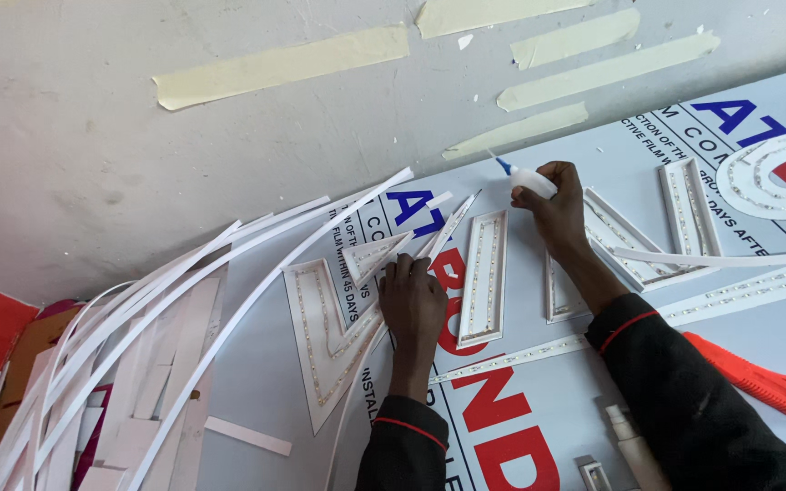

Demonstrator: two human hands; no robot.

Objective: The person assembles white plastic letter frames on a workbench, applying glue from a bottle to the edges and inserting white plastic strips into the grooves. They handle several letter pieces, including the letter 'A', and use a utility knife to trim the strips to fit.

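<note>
My left hand [411, 300] presses down on a white V-shaped channel letter [325, 341] lined with small lights, fingers on its right arm and inner strip. My right hand [557, 205] grips a small white glue bottle [531, 181] with a blue nozzle, tip pointing up-left above the sheet. A straight white letter piece [484, 277] lies between the hands. More white letter pieces [634, 241] lie right of my right hand. All rest on a large pale printed panel [520, 400].
Long white plastic strips [138, 336] fan out at the left over stacked offcuts. An orange utility knife [757, 382] lies at the right. A light strip [511, 355] crosses the panel. Masking tape pieces [279, 64] stick to the grey wall. Red surface at far left.
</note>
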